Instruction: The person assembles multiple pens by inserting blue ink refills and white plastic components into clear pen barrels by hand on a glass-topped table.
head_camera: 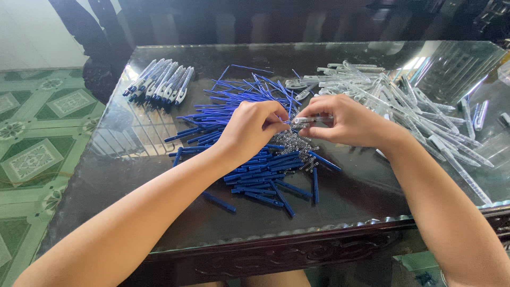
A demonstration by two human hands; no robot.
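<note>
Both hands meet over the middle of the table [159, 223], a dark wooden frame under a glass top. The right hand [348, 123] pinches a clear plastic pen barrel [311, 120] between thumb and fingers, holding it level with its open end toward the left hand [252, 126]. The left hand is closed in a fingertip pinch at that open end; what it holds there is hidden by the fingers, so its contents cannot be told.

The barrel looks light, thin-walled and stiff, and smooth enough to slip, so a grip round its middle with the thumb opposing two fingers seems soundest. Squeezed hard it would probably crack rather than bend.

Directly under the hands lies a small heap of metal springs [295, 146], tiny and likely to roll or spring away; they call for fingertip picking. Below and to the left of the hands spreads a pile of blue refills [255, 170], slender and probably a little flexible, best taken near the middle. Beyond the right hand and further to its right sits a heap of clear barrels [414, 111]. Well beyond the left hand, a neat row of assembled pens [159, 84] lies side by side.

No package, label or sign shows on the table. To the left of the left arm, the floor [37, 154] shows green patterned tiles.
</note>
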